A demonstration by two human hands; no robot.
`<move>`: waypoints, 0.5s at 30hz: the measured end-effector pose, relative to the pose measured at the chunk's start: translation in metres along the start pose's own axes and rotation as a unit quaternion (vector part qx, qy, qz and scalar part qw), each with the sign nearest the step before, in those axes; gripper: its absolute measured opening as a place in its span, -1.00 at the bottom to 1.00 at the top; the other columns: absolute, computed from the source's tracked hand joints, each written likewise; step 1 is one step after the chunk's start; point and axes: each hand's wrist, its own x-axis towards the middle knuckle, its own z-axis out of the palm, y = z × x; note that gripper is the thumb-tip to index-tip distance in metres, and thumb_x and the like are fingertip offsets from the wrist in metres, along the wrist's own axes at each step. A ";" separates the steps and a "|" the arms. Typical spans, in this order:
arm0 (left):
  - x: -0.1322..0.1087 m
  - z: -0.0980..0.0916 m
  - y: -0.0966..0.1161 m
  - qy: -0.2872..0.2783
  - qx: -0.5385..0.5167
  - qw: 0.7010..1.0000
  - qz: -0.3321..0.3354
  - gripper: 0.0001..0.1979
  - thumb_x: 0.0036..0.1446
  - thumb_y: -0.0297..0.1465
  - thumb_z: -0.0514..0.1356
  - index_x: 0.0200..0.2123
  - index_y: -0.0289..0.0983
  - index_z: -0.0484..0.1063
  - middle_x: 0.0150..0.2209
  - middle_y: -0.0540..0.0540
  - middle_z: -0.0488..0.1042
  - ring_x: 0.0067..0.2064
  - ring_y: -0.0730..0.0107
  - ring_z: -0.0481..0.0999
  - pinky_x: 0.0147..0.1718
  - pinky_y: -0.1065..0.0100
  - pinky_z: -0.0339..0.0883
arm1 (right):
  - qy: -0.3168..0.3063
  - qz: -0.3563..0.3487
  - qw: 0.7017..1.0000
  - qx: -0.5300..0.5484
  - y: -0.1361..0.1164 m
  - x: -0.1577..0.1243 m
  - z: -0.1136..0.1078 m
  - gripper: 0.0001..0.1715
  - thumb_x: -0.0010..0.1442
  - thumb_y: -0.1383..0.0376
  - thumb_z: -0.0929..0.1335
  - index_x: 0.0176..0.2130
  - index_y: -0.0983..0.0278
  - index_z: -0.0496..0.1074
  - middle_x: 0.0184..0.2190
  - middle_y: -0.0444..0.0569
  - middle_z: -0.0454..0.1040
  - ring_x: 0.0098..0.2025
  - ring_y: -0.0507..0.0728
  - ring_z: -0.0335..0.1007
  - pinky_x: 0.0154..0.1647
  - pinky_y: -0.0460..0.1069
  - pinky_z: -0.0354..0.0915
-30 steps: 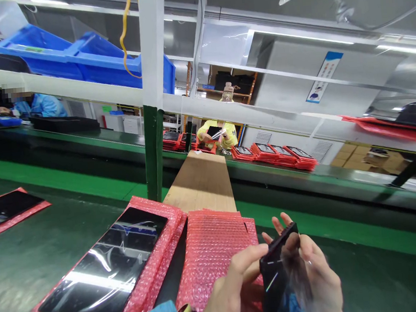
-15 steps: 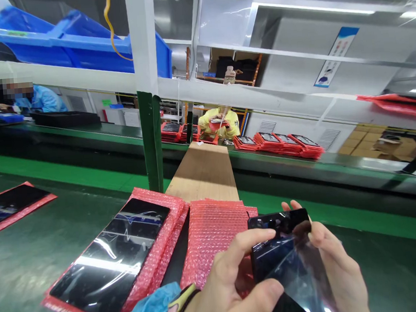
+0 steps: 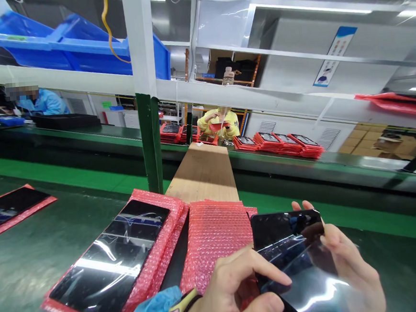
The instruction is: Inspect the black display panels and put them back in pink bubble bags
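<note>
A glossy black screen panel [image 3: 284,231] is held up at a tilt at the lower right. Clear, shiny film [image 3: 322,286] seems to cover its lower and right part. My right hand [image 3: 359,271] grips the panel's right side, thumb at the edge and fingertips showing behind the top. My left hand [image 3: 236,288], below a blue sleeve and wristbands, is curled at the left edge. Its index fingertip rests on the front face and its thumb lies lower down; the other fingers are partly hidden. Red bubble-wrap sleeves [image 3: 217,237] lie just behind my left hand.
Left of my hands, another black panel [image 3: 111,259] rests on red bubble wrap, and one more [image 3: 13,207] lies at the far left. A wooden board [image 3: 204,170] spans to the opposite bench, where a person in yellow [image 3: 230,123] works beside red stacks [image 3: 286,145]. A post [image 3: 149,141] stands ahead.
The panel and my right hand have moved slightly right. My left index finger has slid down from near the panel's top onto its middle. The film's glare has shifted.
</note>
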 end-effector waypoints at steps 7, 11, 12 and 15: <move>0.004 0.008 0.000 -0.035 -0.217 0.975 0.029 -0.45 0.25 -0.36 0.16 0.28 -0.02 0.14 0.14 -0.21 0.40 0.09 0.11 0.46 0.00 0.17 0.33 | 0.011 -0.001 1.000 0.019 -0.006 -0.008 0.010 -0.72 0.07 0.16 0.41 -0.58 0.17 0.32 0.17 -0.08 0.41 0.36 0.34 0.01 0.38 0.25 -0.14; 0.010 0.010 0.004 -0.048 -0.278 0.958 0.054 -0.38 0.29 -0.38 0.10 0.35 0.07 -0.02 0.33 -0.13 0.19 0.31 0.07 0.20 0.23 0.05 0.07 | 0.004 0.003 1.000 0.030 -0.004 -0.006 0.001 -0.71 0.05 0.17 0.41 -0.60 0.17 0.32 0.15 -0.08 0.42 0.36 0.35 0.02 0.38 0.24 -0.14; 0.011 0.010 0.004 -0.052 -0.289 0.954 0.055 -0.36 0.30 -0.37 0.08 0.36 0.08 -0.07 0.34 -0.12 0.18 0.33 0.05 0.16 0.25 0.01 0.02 | 0.003 0.003 1.000 0.024 -0.002 -0.005 -0.003 -0.71 0.05 0.17 0.41 -0.60 0.17 0.32 0.16 -0.08 0.42 0.36 0.35 0.02 0.38 0.23 -0.13; 0.010 0.009 0.002 -0.054 -0.309 0.948 0.047 -0.33 0.31 -0.33 0.06 0.37 0.12 -0.20 0.33 -0.12 0.20 0.34 0.01 0.14 0.26 -0.11 -0.07 | -0.005 -0.005 1.000 0.006 0.002 -0.002 -0.011 -0.72 0.02 0.16 0.43 -0.60 0.17 0.33 0.16 -0.09 0.42 0.36 0.35 0.00 0.38 0.21 -0.11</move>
